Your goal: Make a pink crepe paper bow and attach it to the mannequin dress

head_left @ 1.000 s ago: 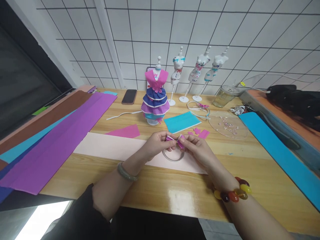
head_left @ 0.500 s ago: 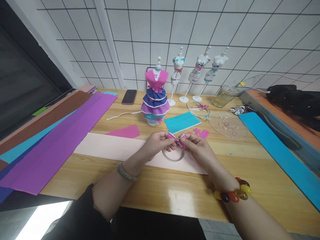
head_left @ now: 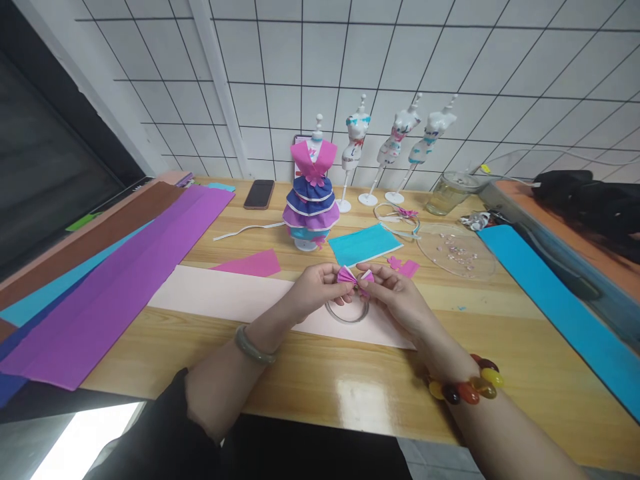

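Note:
Between my hands is a small pink bow [head_left: 349, 275] with white edges, pinched near its middle. My left hand [head_left: 317, 290] grips its left side between thumb and fingers. The right side of the bow is held by my right hand [head_left: 393, 293], closed in a pinch. Just below the fingers lies a thin grey wire ring [head_left: 349, 321], its upper part hidden by my hands. It rests on a long pale pink paper strip [head_left: 225, 293]. Behind the hands stands a mini dress form [head_left: 313, 193] in a pink, blue and purple paper dress.
Several bare white dress forms [head_left: 355, 139] stand along the tiled wall. A blue sheet [head_left: 365, 245], pink scraps [head_left: 407, 268] and a clear dish of gems [head_left: 435, 257] lie beyond my hands. Coloured papers [head_left: 120, 267] flank the left; a glass jar [head_left: 450, 193] and phone [head_left: 259, 194] sit at the back.
The bow has turned in my fingers, so its pleated pink loops now face up more and look fuller. Both hands stay in nearly the same place.

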A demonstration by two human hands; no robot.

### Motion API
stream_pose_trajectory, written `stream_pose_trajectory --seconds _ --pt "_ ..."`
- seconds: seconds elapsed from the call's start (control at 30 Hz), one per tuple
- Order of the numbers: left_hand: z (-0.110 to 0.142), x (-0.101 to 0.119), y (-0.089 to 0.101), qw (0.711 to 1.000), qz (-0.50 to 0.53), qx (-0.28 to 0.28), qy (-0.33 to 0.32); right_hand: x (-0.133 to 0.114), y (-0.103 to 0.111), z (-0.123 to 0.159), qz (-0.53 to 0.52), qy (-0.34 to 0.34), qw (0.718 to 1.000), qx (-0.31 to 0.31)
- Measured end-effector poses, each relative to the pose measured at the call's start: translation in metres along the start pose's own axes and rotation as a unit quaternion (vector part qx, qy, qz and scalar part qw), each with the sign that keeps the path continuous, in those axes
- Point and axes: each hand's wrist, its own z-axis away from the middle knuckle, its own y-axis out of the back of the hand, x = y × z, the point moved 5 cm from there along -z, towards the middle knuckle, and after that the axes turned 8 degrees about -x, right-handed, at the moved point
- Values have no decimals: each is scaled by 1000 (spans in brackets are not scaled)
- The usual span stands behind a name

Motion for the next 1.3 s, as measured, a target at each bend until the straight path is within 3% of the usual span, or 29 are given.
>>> stream_pose_trajectory --seconds 0.37,0.73,0.93,1.07,1.3 --pt "-2 4 1 999 -6 39 -37 -3 6 -1 17 32 997 61" --pt "-2 -2 -7 1000 -7 28 -12 0 6 -2 8 52 997 60" --pt "-1 1 -4 998 -21 50 -32 -5 0 -1 53 84 994 47" --pt "-2 -2 1 998 -1 57 -26 -3 -1 -1 18 62 998 25" --pt "-2 -3 3 995 77 70 6 -2 6 -1 -40 34 998 44"
